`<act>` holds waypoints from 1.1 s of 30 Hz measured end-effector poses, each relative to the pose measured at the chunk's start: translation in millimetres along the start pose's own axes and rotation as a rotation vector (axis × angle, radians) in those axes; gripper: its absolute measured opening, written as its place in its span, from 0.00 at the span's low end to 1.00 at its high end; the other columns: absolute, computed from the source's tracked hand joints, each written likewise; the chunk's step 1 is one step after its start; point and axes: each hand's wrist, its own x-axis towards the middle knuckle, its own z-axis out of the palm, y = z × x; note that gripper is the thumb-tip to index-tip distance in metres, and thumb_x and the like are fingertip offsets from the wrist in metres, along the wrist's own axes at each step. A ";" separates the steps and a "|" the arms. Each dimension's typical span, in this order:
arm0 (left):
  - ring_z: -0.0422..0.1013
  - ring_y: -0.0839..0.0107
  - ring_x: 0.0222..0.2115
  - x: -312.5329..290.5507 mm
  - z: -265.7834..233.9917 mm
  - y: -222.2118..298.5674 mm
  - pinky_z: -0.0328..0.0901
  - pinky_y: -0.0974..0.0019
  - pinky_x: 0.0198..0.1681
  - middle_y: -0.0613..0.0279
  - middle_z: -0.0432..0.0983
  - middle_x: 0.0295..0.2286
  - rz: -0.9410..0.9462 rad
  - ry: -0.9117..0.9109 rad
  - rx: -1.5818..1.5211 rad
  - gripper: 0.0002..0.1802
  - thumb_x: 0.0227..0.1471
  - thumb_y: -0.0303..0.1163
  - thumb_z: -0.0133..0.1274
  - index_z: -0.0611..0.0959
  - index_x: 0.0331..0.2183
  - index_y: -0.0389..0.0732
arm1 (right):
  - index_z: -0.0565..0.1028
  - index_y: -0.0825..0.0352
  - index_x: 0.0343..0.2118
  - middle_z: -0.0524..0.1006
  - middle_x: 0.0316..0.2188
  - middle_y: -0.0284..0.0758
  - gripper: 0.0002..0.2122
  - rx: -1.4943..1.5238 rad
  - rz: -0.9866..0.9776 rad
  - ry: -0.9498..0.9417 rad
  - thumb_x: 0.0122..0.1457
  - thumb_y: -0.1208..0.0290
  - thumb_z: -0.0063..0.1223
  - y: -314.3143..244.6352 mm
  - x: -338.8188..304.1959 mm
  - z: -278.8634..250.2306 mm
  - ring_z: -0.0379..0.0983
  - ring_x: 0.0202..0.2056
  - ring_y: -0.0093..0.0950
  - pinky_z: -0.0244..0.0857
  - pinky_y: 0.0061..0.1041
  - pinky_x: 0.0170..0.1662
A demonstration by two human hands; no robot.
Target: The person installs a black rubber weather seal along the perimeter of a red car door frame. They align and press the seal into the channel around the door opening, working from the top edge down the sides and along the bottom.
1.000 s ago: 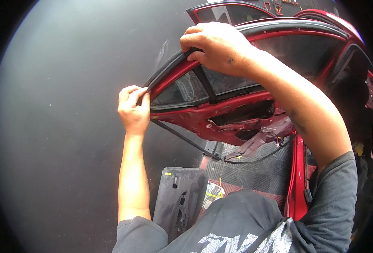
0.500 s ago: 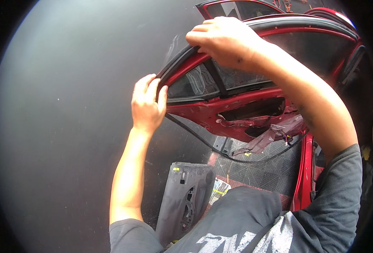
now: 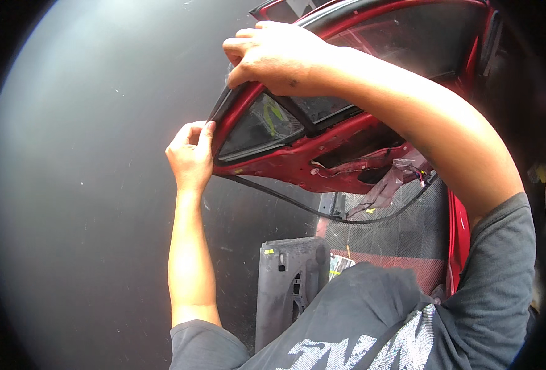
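A red car door (image 3: 279,170) stands open in front of me, its inner side bare of trim, with dark window glass. A black rubber door seal (image 3: 288,200) runs along its upper frame and hangs below in a loose loop. My left hand (image 3: 190,157) is closed at the frame's left corner, thumb and fingers pinching a stretch of seal. Farther up the sloping frame, my right hand (image 3: 276,58) is closed over the same strip, with fingers bent and thumb underneath. Between the two hands, part of the seal stands off the red frame.
A dark wall (image 3: 88,185) fills the left side. A grey door trim panel (image 3: 279,290) leans below, near my body. Crumpled plastic sheeting (image 3: 387,188) hangs from the door. Underfoot lies grey and red floor tiling (image 3: 396,237); a red car sill (image 3: 458,246) is at right.
My right hand has moved down the frame toward my left. The left hand's fingers have gone from lying along the edge to a pinch. The whole view has shifted somewhat.
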 end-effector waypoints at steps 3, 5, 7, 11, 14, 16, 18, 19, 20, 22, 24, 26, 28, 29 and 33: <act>0.75 0.80 0.25 1.2 1.1 -3.4 0.70 0.71 0.33 0.65 0.84 0.24 0.022 0.017 0.006 0.10 0.60 0.33 0.66 0.89 0.34 0.35 | 0.85 0.51 0.43 0.77 0.42 0.31 0.11 -0.072 0.000 -0.055 0.57 0.71 0.64 -2.4 4.1 -2.2 0.75 0.53 0.30 0.69 0.34 0.55; 0.76 0.80 0.27 1.0 1.3 -2.7 0.71 0.70 0.35 0.65 0.85 0.26 -0.012 0.008 -0.013 0.10 0.59 0.33 0.67 0.89 0.33 0.35 | 0.85 0.50 0.43 0.77 0.42 0.30 0.11 -0.069 0.017 -0.054 0.57 0.70 0.65 -2.4 2.2 -0.7 0.75 0.53 0.30 0.69 0.34 0.55; 0.77 0.79 0.29 -0.1 -1.5 -9.0 0.71 0.70 0.36 0.64 0.85 0.28 -0.035 -0.006 -0.087 0.10 0.58 0.34 0.68 0.89 0.33 0.35 | 0.85 0.50 0.43 0.77 0.43 0.30 0.10 -0.090 -0.011 -0.045 0.57 0.69 0.65 -4.9 1.3 1.5 0.74 0.54 0.29 0.69 0.34 0.56; 0.78 0.77 0.31 1.8 -4.0 -14.5 0.72 0.69 0.38 0.62 0.85 0.31 -0.063 -0.097 -0.217 0.13 0.57 0.35 0.69 0.87 0.34 0.35 | 0.85 0.51 0.41 0.75 0.46 0.31 0.09 -0.228 -0.091 -0.127 0.57 0.70 0.65 -5.6 -3.6 -5.5 0.72 0.55 0.28 0.69 0.35 0.55; 0.78 0.76 0.34 16.6 -3.8 -3.0 0.72 0.69 0.38 0.61 0.84 0.33 -0.114 -0.102 -0.236 0.15 0.59 0.38 0.68 0.86 0.36 0.34 | 0.84 0.51 0.41 0.74 0.48 0.32 0.11 -0.154 -0.116 -0.087 0.55 0.70 0.65 -7.8 -6.9 1.9 0.70 0.55 0.29 0.69 0.35 0.54; 0.77 0.74 0.37 31.2 3.8 16.9 0.71 0.69 0.38 0.61 0.83 0.35 -0.075 -0.124 -0.291 0.17 0.60 0.39 0.66 0.85 0.43 0.36 | 0.83 0.54 0.42 0.74 0.49 0.33 0.13 -0.180 -0.130 -0.013 0.51 0.68 0.67 -13.4 -14.5 6.0 0.69 0.55 0.30 0.68 0.36 0.53; 0.74 0.80 0.34 45.4 7.8 36.3 0.70 0.72 0.38 0.64 0.84 0.35 0.013 -0.276 -0.280 0.15 0.63 0.35 0.63 0.86 0.47 0.36 | 0.79 0.60 0.50 0.73 0.52 0.38 0.21 -0.171 -0.120 -0.085 0.49 0.71 0.64 -16.4 -18.4 5.1 0.68 0.58 0.34 0.64 0.40 0.60; 0.74 0.80 0.33 53.3 14.0 34.3 0.70 0.72 0.38 0.65 0.84 0.33 -0.038 -0.362 -0.294 0.15 0.63 0.35 0.63 0.86 0.46 0.36 | 0.78 0.61 0.52 0.73 0.53 0.39 0.23 -0.130 -0.077 -0.091 0.49 0.71 0.64 -18.6 -20.3 3.1 0.68 0.59 0.35 0.62 0.41 0.62; 0.75 0.80 0.31 59.2 19.0 33.3 0.70 0.72 0.37 0.65 0.84 0.31 -0.088 -0.450 -0.307 0.14 0.63 0.35 0.62 0.87 0.45 0.36 | 0.77 0.60 0.55 0.73 0.55 0.38 0.26 -0.103 -0.045 -0.055 0.50 0.71 0.66 -18.6 -24.7 3.7 0.67 0.61 0.37 0.60 0.42 0.64; 0.72 0.82 0.28 55.9 16.0 27.1 0.69 0.73 0.35 0.69 0.83 0.28 0.002 -0.401 -0.319 0.14 0.63 0.37 0.63 0.89 0.41 0.36 | 0.76 0.57 0.59 0.73 0.56 0.37 0.28 -0.022 -0.014 0.126 0.51 0.70 0.68 -12.4 -35.2 1.1 0.67 0.61 0.38 0.59 0.43 0.66; 0.68 0.83 0.27 44.4 23.0 8.3 0.66 0.73 0.32 0.71 0.80 0.28 0.162 -0.210 -0.248 0.14 0.63 0.39 0.63 0.88 0.40 0.37 | 0.77 0.53 0.57 0.76 0.53 0.35 0.28 0.004 0.138 0.212 0.49 0.71 0.71 2.7 -51.4 -22.2 0.71 0.58 0.38 0.60 0.44 0.64; 0.74 0.77 0.26 43.2 37.8 20.0 0.69 0.70 0.33 0.64 0.82 0.28 0.163 -0.136 -0.298 0.11 0.61 0.37 0.65 0.89 0.40 0.41 | 0.79 0.54 0.54 0.77 0.50 0.33 0.26 -0.132 0.231 0.250 0.49 0.73 0.70 40.6 -78.0 -46.0 0.72 0.56 0.38 0.64 0.43 0.61; 0.73 0.76 0.25 45.3 41.9 25.8 0.70 0.69 0.33 0.64 0.82 0.28 0.174 -0.106 -0.295 0.11 0.61 0.37 0.64 0.89 0.42 0.42 | 0.80 0.54 0.49 0.78 0.48 0.32 0.21 -0.143 0.147 0.199 0.49 0.75 0.68 66.0 -87.6 -57.9 0.73 0.54 0.37 0.67 0.42 0.57; 0.75 0.73 0.27 45.1 39.3 30.9 0.71 0.67 0.35 0.62 0.83 0.31 0.051 -0.152 -0.307 0.15 0.58 0.38 0.67 0.89 0.46 0.45 | 0.81 0.56 0.44 0.79 0.45 0.32 0.16 -0.153 0.090 0.201 0.51 0.76 0.66 69.8 -84.3 -61.0 0.74 0.52 0.38 0.69 0.41 0.55; 0.78 0.68 0.38 56.3 50.3 82.6 0.74 0.63 0.45 0.57 0.84 0.39 0.540 0.037 -0.233 0.21 0.50 0.34 0.72 0.88 0.48 0.44 | 0.79 0.61 0.38 0.79 0.42 0.35 0.09 -0.023 0.067 0.078 0.53 0.76 0.63 76.7 -74.2 -70.7 0.75 0.49 0.41 0.69 0.42 0.54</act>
